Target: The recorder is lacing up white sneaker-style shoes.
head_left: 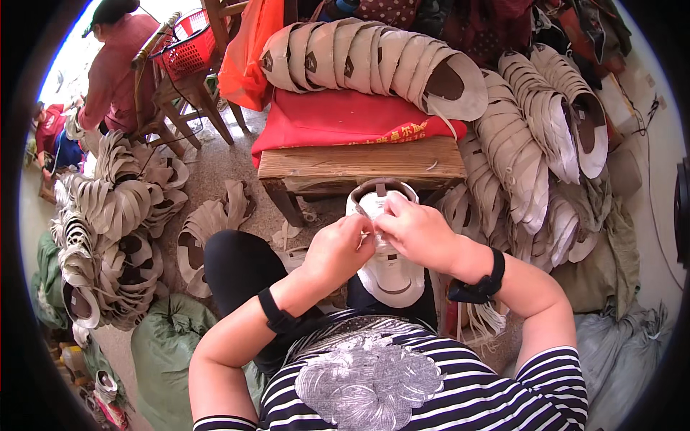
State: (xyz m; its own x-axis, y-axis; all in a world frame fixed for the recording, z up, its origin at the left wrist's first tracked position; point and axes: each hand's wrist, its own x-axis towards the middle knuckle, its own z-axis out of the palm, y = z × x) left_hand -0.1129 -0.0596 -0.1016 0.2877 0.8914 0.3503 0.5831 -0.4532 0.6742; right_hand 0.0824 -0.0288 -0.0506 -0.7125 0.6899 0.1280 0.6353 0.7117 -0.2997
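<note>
A beige and white shoe upper [392, 276] rests on my lap, its dark-lined opening turned toward the wooden bench. Over its middle, my left hand [339, 243] is closed in a pinch, fingertips close to those of the other hand. From the right, my right hand [418, 227] also pinches, thumb and forefinger together above the lacing area. Whatever thin thing lies between the fingers is hidden by them.
Ahead stands a wooden bench [359, 167] with a red cloth [345, 126] and a row of nested shoe uppers [366, 57]. More stacked uppers [514, 144] lean at right; others [122, 208] heap at left. Green sacks [169, 345] lie nearby. Another person [118, 68] sits far left.
</note>
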